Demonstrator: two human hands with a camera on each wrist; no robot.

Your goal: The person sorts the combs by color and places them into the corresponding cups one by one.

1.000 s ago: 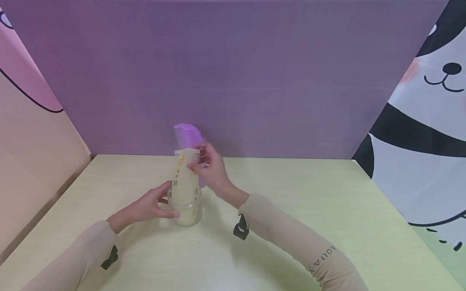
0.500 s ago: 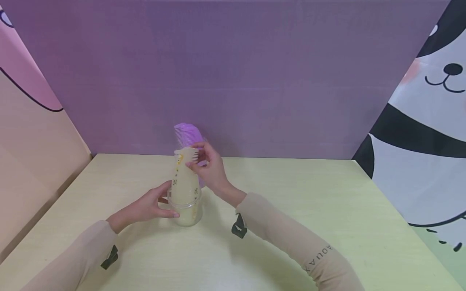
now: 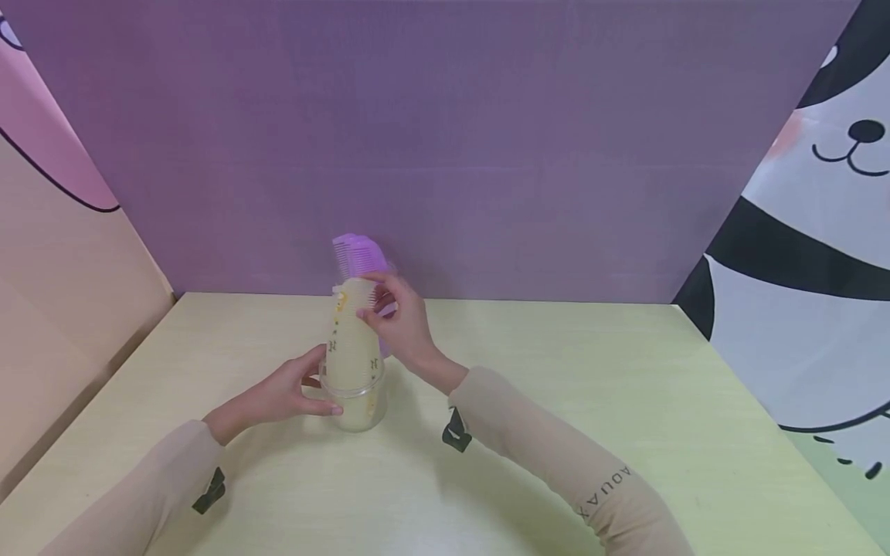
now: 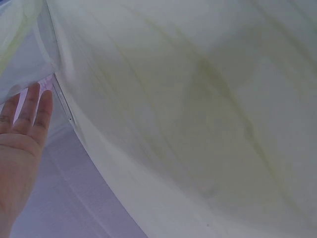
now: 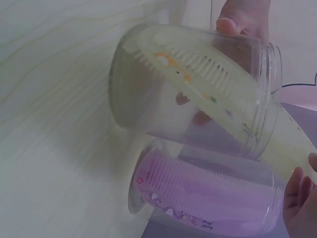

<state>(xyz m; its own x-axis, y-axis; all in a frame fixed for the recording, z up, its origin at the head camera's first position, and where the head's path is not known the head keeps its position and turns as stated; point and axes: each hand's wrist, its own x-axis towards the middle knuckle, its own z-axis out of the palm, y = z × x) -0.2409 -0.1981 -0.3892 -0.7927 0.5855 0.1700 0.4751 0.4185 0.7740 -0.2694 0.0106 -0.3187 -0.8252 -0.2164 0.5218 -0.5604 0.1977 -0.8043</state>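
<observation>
A clear plastic cup stands on the pale green table, and my left hand grips its side. A cream comb with small coloured marks stands upright in that cup. My right hand pinches the comb's toothed top. Just behind, a purple comb sticks up from a second clear cup. In the right wrist view the cream comb lies inside its cup, the purple comb sits in the cup below, and left fingertips touch the rim. In the left wrist view only my palm is sharp.
A purple wall panel closes the back of the table. A pink and tan panel stands on the left and a panda-print panel on the right. Both forearms wear beige sleeves.
My right fingers have slid further over the cream comb's teeth, and the comb's top has shifted slightly. The left hand and cup have stayed put.
</observation>
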